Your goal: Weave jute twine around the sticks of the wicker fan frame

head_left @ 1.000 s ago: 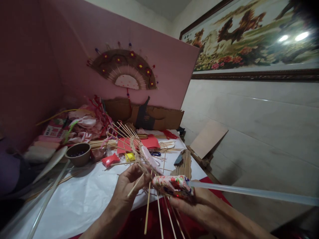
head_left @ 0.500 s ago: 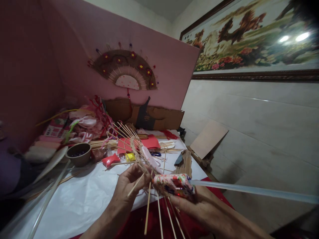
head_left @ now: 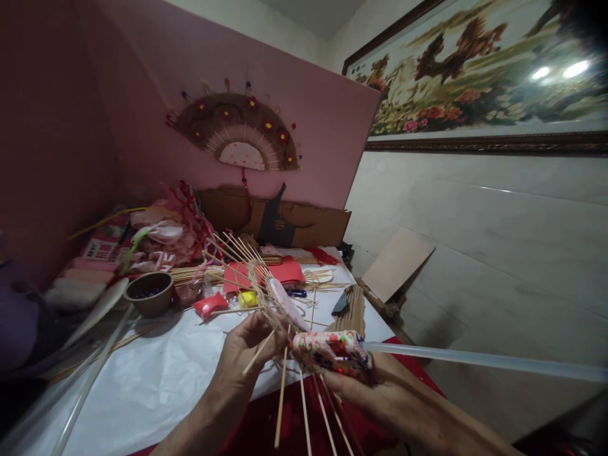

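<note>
My left hand (head_left: 251,345) pinches a half-made fan of thin bamboo sticks (head_left: 279,399), its sticks spreading both away from me and down toward me. Braided twine (head_left: 259,285) runs across the sticks, and a pale half-round piece (head_left: 286,303) sits at their middle. Closed round a flower-patterned glue gun (head_left: 330,348) is my right hand (head_left: 375,383), its fingers partly hidden beneath the gun. A long translucent glue stick (head_left: 475,358) juts out of the gun's back to the right. The gun's front end is close to the twine by my left fingers; whether it touches is unclear.
On the white-covered table (head_left: 171,373) are a bowl of dark beads (head_left: 151,301), red paper (head_left: 287,271), red clay (head_left: 209,306), yellow clay (head_left: 247,299) and corrugated cardboard (head_left: 351,310). More glue sticks (head_left: 90,386) lie left. A finished fan (head_left: 237,130) hangs on the pink board.
</note>
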The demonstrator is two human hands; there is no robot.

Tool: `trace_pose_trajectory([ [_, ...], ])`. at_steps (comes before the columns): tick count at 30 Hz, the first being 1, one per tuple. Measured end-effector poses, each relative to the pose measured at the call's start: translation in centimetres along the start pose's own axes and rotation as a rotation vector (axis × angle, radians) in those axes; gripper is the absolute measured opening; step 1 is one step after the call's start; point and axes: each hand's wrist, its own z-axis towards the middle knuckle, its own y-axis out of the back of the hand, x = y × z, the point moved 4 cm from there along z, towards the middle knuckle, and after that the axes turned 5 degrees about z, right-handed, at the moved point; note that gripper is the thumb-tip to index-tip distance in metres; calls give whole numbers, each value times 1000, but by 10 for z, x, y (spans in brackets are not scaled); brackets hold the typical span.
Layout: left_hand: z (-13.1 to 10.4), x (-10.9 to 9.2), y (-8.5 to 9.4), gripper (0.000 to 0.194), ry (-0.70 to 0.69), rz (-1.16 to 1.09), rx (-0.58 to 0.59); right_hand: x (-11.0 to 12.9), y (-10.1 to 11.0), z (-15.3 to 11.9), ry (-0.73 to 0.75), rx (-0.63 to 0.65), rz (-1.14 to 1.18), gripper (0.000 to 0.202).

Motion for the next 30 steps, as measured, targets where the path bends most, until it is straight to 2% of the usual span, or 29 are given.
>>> trace_pose_trajectory([
  [15, 2, 3, 4, 21, 8, -6, -75, -5, 3, 1, 5, -28, 68, 31],
  [26, 3, 6, 7, 21, -22, -21, -49, -11, 3, 1, -27, -32, 113, 27],
  [30, 3, 2, 6, 19, -34, -37, -40, -13, 3, 3, -30, -27, 134, 32],
])
